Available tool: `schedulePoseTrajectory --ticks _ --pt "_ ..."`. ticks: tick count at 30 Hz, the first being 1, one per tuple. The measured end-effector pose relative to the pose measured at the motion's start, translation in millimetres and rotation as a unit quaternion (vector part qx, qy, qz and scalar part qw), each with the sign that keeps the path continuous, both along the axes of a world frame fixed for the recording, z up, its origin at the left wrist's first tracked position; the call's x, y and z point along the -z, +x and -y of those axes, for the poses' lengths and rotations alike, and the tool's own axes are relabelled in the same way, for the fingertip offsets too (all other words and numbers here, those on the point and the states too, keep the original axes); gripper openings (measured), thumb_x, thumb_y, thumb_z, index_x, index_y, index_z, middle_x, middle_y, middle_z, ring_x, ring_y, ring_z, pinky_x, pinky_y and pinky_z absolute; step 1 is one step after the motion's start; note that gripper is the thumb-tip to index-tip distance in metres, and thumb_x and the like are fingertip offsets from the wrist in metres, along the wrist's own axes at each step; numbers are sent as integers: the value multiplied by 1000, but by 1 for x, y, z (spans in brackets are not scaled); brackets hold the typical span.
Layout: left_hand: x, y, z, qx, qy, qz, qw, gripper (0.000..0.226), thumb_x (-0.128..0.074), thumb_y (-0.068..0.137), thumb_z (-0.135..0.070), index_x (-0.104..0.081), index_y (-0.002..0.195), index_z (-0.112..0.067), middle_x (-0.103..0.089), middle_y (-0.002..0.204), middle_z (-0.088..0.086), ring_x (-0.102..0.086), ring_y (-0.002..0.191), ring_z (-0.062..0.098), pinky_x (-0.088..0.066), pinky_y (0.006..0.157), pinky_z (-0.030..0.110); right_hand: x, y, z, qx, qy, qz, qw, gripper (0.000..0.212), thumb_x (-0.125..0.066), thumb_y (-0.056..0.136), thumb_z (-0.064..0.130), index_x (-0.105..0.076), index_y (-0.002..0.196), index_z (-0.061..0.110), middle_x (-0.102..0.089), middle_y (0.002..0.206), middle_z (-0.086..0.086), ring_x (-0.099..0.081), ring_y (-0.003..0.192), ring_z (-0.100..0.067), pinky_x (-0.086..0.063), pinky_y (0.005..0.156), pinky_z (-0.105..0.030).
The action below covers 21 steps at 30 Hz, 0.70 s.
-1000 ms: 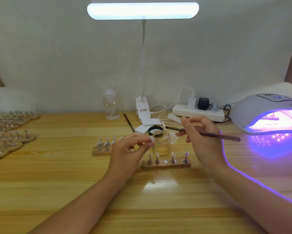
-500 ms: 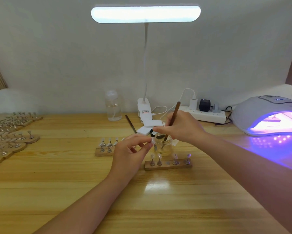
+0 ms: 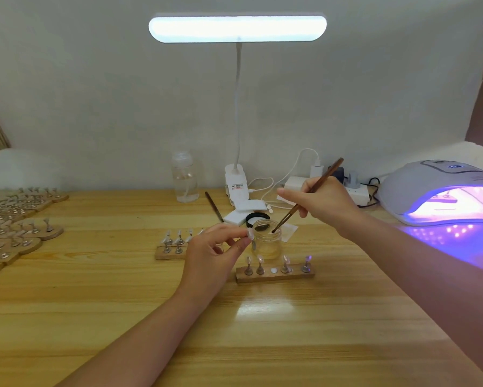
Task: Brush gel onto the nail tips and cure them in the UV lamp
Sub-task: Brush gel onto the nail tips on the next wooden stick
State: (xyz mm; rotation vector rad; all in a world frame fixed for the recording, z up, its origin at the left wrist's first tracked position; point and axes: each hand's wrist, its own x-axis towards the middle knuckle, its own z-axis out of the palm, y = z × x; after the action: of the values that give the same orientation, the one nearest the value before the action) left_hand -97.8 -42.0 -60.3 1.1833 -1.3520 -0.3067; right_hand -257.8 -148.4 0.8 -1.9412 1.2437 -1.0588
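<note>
Right hand grips brush, now dipped into gel jar; previously level above. Left hand pinches nail tip. Brush loading; coating next.

Lit desk lamp at back of wooden surface. Beside its base: clear bottle left, power strip right, spare brush in front.

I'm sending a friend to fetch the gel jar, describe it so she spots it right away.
Start at the white desk lamp and come forward along the wooden table. The gel jar stands just behind the wooden strip of nail tips. It is the only small open glass jar, with a brush dipped in.
</note>
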Motion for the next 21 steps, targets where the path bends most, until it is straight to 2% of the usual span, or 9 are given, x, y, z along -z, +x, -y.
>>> schedulePoseTrajectory --ticks 6,12,14,18,21 --pt "1 0 0 4 0 -5 1000 30 -71 72 -8 -67 73 -38 -68 76 -18 -60 73 11 -40 53 21 -1 -5 1 5 4 12 1000 45 -68 80 38 -50 44 17 -51 35 10 -45 39 11 -32 56 -22" --pt "2 0 1 5 -4 -3 1000 33 -70 73 -8 -67 73 -40 -68 75 -17 -60 73 14 -44 57 34 -4 -13 1 18 -1 34 999 44 -66 81 38 -51 46 15 -53 36 8 -45 37 11 -33 58 -22" --pt "1 0 1 4 -5 0 1000 34 -70 72 -8 -66 73 -42 -67 75 -18 -58 71 13 -44 56 34 -5 -14 -3 23 -8 67 997 44 -65 82 41 -50 49 14 -55 38 6 -44 35 8 -34 57 -21" --pt "2 1 1 0 -7 10 1000 35 -70 73 -7 -66 74 -41 -66 74 -14 -54 65 6 -42 53 28 3 -10 -26 -14 -13 177 984 40 -61 79 47 -47 58 16 -63 48 -2 -41 30 -4 -42 42 -15" --pt "3 1 2 -2 -4 14 1000 35 -70 73 -6 -65 74 -41 -66 74 -15 -52 64 1 -40 53 19 20 -5 -45 -47 -58 232 970 34 -55 76 50 -54 66 17 -67 56 -1 -50 36 -8 -46 48 -15"
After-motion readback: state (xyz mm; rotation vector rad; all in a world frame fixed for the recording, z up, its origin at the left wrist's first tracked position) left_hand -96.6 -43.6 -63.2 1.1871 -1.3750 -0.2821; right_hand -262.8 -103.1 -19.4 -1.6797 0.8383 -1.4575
